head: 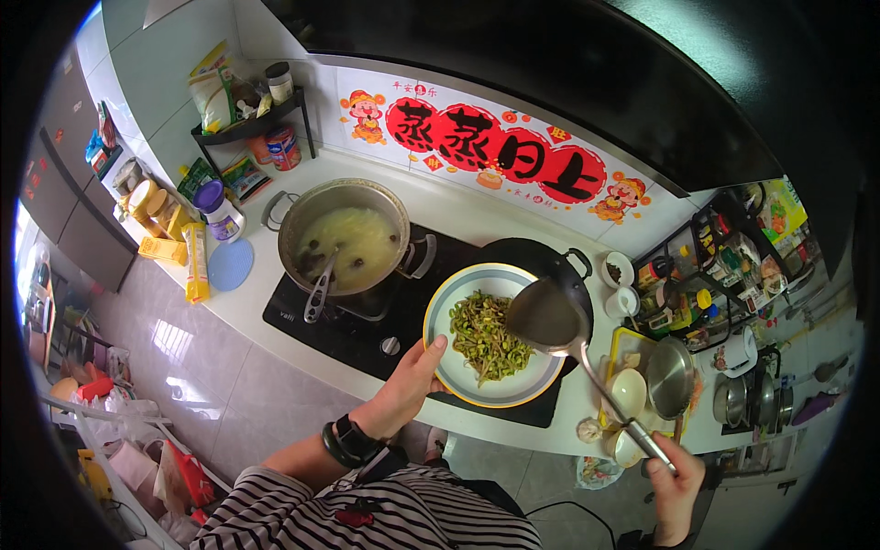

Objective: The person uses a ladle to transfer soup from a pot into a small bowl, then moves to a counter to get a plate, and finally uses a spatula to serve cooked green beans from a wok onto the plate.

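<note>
My left hand (411, 381) grips the near left rim of a white plate (454, 289) with a grey band and yellow edge, thumb on top. A heap of cooked green bean sprouts (489, 337) lies on the plate. In my right hand (674, 481) is the handle of a metal wok turner (550, 316); its broad blade overlaps the plate's right side, next to the sprouts. Behind and partly under the plate, a black wok (529, 256) sits on the right of the black gas hob (316, 344).
A large pot (344, 234) of pale broth, with a slotted spoon (317, 295) in it, occupies the left burner. Bowls (625, 390), a steel pan (670, 378) and garlic (588, 430) stand at right. Jars (218, 212) and packets line the left counter. A range hood (536, 75) hangs above.
</note>
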Demonstrator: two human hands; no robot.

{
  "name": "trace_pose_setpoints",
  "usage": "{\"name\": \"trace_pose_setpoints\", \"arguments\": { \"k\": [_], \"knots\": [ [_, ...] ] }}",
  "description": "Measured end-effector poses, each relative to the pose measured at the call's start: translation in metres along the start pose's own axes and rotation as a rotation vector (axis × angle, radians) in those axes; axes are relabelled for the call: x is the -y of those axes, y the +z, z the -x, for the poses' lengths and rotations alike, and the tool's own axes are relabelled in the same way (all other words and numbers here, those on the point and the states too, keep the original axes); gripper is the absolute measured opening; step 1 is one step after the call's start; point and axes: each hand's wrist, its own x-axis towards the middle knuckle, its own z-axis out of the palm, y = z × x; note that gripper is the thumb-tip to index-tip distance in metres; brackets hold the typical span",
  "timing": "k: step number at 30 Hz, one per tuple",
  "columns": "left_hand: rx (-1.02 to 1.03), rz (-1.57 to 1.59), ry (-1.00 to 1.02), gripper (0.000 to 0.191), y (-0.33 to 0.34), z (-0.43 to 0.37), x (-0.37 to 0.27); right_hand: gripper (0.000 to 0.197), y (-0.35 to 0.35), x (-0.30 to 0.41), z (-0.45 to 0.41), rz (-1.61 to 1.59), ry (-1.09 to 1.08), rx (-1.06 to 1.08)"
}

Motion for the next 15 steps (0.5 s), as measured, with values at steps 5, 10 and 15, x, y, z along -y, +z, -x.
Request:
{"name": "trace_pose_setpoints", "arguments": {
  "k": [5,10,15],
  "knots": [
    [-0.075,0.050,0.016,0.048,-0.014,0.009,0.007,0.035,-0.017,-0.010,-0.049,-0.489,0.250,0.077],
    [-0.133,-0.009,-0.017,0.047,-0.032,0.051,0.007,0.027,0.028,-0.064,-0.126,-0.329,0.268,0.184],
    [-0.104,-0.213,-0.111,0.057,-0.051,0.082,0.029,0.025,0.076,-0.113,-0.210,0.209,-0.152,0.203]
  ]
}}
